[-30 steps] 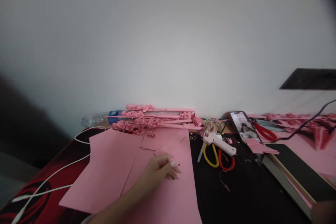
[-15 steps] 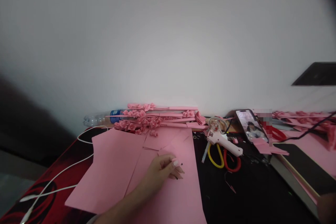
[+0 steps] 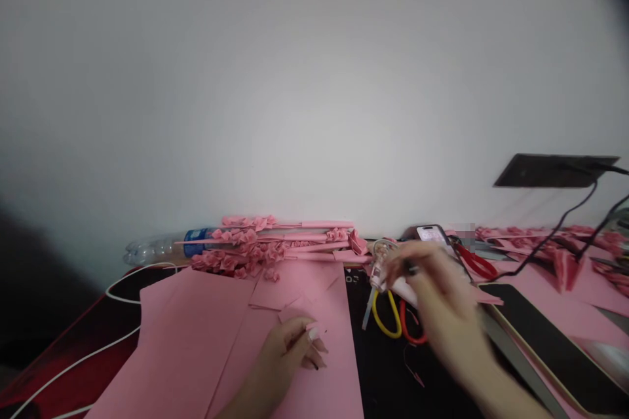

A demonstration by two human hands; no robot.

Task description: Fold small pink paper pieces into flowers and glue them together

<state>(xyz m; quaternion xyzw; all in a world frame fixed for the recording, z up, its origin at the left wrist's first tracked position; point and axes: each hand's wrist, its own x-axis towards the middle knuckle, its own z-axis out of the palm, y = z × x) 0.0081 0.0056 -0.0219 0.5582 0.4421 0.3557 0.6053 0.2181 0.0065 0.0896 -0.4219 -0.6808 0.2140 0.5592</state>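
Note:
My left hand (image 3: 291,353) is over the pink paper sheets (image 3: 236,321), thumb and finger pinched on a small piece of pink paper (image 3: 311,326). Most of that piece is hidden by the fingers. My right hand (image 3: 442,288), smeared by motion, reaches over the white glue gun (image 3: 403,289) and covers much of it. Whether its fingers touch the gun cannot be made out. Under the gun lie scissors with a yellow handle loop (image 3: 387,317) and a red one (image 3: 410,327).
Pink paper roses on stems (image 3: 265,249) lie along the wall, beside a plastic bottle (image 3: 157,249). A phone (image 3: 432,234) leans behind my right hand. A dark flat tray-like object (image 3: 550,340) and more paper flowers (image 3: 584,239) occupy the right. White cable (image 3: 118,288) loops at left.
My right hand has come in from the right edge to the glue gun. The view has turned slightly right and up. My left hand keeps its pinch over the paper.

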